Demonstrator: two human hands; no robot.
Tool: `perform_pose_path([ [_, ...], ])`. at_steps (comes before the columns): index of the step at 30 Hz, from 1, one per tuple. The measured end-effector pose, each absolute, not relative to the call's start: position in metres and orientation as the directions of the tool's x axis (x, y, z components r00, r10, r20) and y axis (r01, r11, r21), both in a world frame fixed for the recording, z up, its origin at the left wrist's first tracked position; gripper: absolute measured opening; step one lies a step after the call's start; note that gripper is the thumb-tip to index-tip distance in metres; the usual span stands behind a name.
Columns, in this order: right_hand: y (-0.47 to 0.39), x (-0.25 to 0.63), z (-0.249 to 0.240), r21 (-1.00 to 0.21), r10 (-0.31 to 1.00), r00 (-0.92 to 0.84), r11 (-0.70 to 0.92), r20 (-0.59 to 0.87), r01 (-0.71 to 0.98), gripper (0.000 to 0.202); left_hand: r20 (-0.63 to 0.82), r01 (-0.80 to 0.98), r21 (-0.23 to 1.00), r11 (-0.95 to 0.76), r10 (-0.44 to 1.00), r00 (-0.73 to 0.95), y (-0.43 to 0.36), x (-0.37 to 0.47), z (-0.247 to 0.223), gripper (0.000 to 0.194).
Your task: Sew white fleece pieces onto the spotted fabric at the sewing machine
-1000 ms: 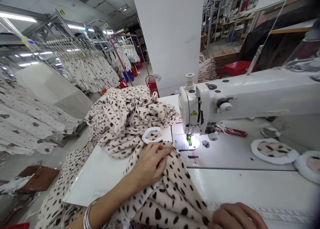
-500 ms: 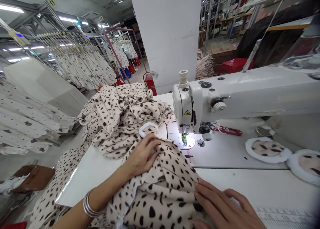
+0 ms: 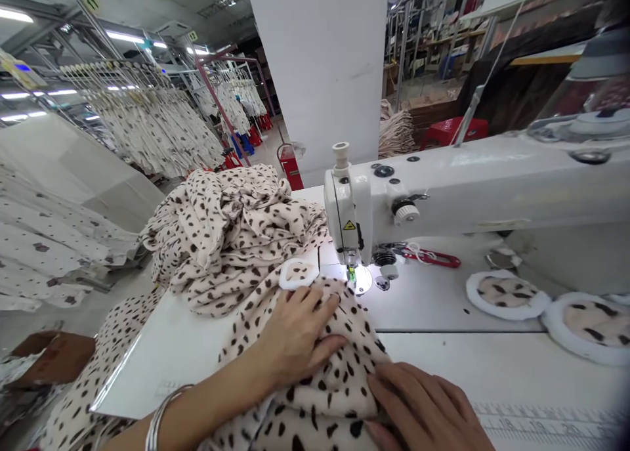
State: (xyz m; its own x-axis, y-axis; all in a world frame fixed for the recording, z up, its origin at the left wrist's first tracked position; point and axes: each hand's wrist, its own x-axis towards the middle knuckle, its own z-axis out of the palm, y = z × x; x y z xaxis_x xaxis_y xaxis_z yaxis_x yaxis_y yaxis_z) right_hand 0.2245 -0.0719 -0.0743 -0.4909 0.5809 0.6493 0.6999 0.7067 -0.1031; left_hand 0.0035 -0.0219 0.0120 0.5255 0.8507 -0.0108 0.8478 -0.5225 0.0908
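A cream plush fabric with dark spots point(image 3: 339, 398) lies bunched in front of the sewing machine point(image 3: 354, 221). Its far edge reaches the lit presser foot point(image 3: 351, 275). My left hand point(image 3: 300, 339) rests palm down on the cloth, fingers spread, with a bangle at the wrist. Just beyond those fingertips is a white-rimmed oval piece with a spotted centre point(image 3: 298, 285). At the fabric's right edge, my right hand point(image 3: 428, 405) lies with fingers stretched over the cloth and thumb apart. Its lower part is cut off by the frame.
A heap of the same spotted fabric point(image 3: 221, 221) covers the table's left. Red-handled thread snips point(image 3: 438, 257) lie under the machine arm. Two white-rimmed ovals point(image 3: 506, 295) sit at right, above a printed ruler point(image 3: 541, 425). A white pillar point(image 3: 325, 77) stands behind.
My left hand has slid right and spread flatter over the cloth. The fabric edge is nearer the presser foot, and the small oval piece shows more fully. The view has shifted slightly right.
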Motion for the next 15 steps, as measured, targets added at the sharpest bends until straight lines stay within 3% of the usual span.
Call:
perform_pose_path([
  [7,-0.067,0.207,-0.068,-0.033,0.519,-0.571,0.757,0.636,0.652,0.03,-0.115,0.896,0.077,-0.438,0.889,0.444,0.014,-0.005,0.008,0.049],
  [9,-0.063,0.2,-0.064,-0.039,0.536,-0.555,0.741,0.636,0.67,0.032,-0.093,0.89,0.072,-0.45,0.886,0.455,0.027,0.0,0.007,0.051],
  [15,-0.063,0.195,-0.067,-0.081,0.624,-0.44,0.629,0.645,0.773,0.034,0.009,0.848,0.119,-0.516,0.855,0.519,0.056,0.012,-0.001,0.028],
])
